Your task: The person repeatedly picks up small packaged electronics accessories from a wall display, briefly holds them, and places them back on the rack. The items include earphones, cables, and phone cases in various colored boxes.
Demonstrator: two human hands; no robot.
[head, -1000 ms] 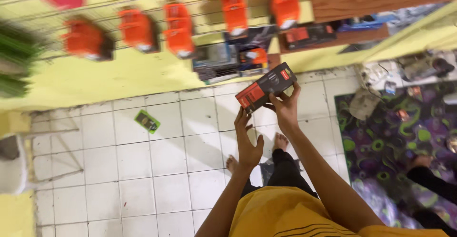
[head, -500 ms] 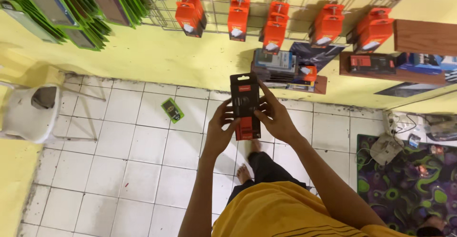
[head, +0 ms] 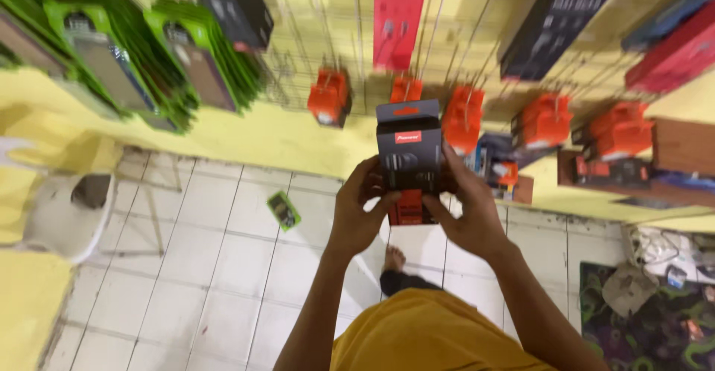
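The dark grey product box (head: 408, 155), with a red lower part and a hang tab at its top, stood upright in front of the person, its long axis running from the floor side up toward the wire rack. It was held in the air between both hands, raised to about the level of the orange packets (head: 463, 121) hanging on the wall grid (head: 328, 43) just behind it. The left hand (head: 357, 211) was clamped on the box's left edge, fingers curled round to the front; the right hand (head: 469, 211) gripped the right edge, thumb across the lower face. Both hands sat at about the same height, neither plainly nearer to the rack. Farther out, green packages (head: 179, 58) hung at the left, a small green packet (head: 283, 210) lay on the tiled floor (head: 208, 281), and a white plastic chair (head: 67, 214) stood near the yellow wall.
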